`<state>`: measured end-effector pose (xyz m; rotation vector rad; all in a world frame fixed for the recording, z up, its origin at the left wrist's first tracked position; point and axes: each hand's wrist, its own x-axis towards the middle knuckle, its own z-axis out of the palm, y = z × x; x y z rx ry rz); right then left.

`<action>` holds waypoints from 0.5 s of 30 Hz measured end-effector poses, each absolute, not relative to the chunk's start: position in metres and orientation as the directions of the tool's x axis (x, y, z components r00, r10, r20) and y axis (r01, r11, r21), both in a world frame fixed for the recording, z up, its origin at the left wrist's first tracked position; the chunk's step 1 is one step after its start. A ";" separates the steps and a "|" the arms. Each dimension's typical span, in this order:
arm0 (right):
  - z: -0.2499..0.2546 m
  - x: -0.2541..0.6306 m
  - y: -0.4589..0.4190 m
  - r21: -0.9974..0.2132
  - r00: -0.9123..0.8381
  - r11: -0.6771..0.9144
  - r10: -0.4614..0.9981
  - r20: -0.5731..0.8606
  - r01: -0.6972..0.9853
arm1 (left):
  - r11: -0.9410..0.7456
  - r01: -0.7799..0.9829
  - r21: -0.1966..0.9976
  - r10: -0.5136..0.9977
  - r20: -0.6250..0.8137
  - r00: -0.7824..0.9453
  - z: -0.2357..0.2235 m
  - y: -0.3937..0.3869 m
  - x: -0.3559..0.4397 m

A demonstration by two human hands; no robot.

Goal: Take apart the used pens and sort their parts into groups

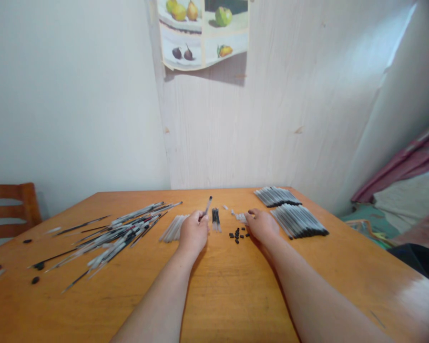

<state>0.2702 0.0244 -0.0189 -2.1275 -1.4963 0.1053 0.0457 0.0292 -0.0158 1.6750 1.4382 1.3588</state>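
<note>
My left hand (193, 232) is closed around a clear pen barrel (209, 204) that points up and away, its upper end black. To the left of that hand lies a row of clear, empty-looking pen tubes (173, 227). Dark pen refills (216, 220) lie side by side between my hands. My right hand (262, 226) is down at the small whitish clear pieces (240, 217), its fingertips drawn together at their right end. Whatever is between those fingertips is too small to make out. Several small black plugs (237, 234) lie just left of my right wrist.
A loose heap of pens and refills (121, 233) spreads over the table's left side. Two neat rows of pens with black ends, a nearer one (300, 220) and a farther one (277, 196), lie at right. A wooden chair (9, 207) stands beyond the left edge.
</note>
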 end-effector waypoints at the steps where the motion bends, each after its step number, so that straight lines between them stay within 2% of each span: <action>1: -0.018 0.268 0.024 -0.482 0.370 -0.211 0.891 0.263 0.850 | -0.317 0.465 0.827 0.923 0.381 -0.047 -0.015 0.029 0.045; 5: -0.011 0.252 0.019 -0.606 0.265 0.032 0.880 0.394 0.795 | -0.444 0.693 0.568 0.845 0.523 0.113 -0.010 0.023 0.045; 7: -0.008 0.241 0.014 -0.705 0.207 0.172 0.884 0.418 0.688 | -0.459 0.744 0.486 0.830 0.533 0.164 -0.007 0.019 0.046; 9: -0.007 0.231 0.011 -0.805 0.158 0.249 0.909 0.387 0.538 | -0.458 0.772 0.440 0.829 0.525 0.194 -0.005 0.016 0.047; 15: -0.008 0.218 0.006 -0.952 0.089 0.189 0.972 0.215 0.241 | -0.494 0.764 0.416 0.813 0.531 0.237 -0.005 0.013 0.049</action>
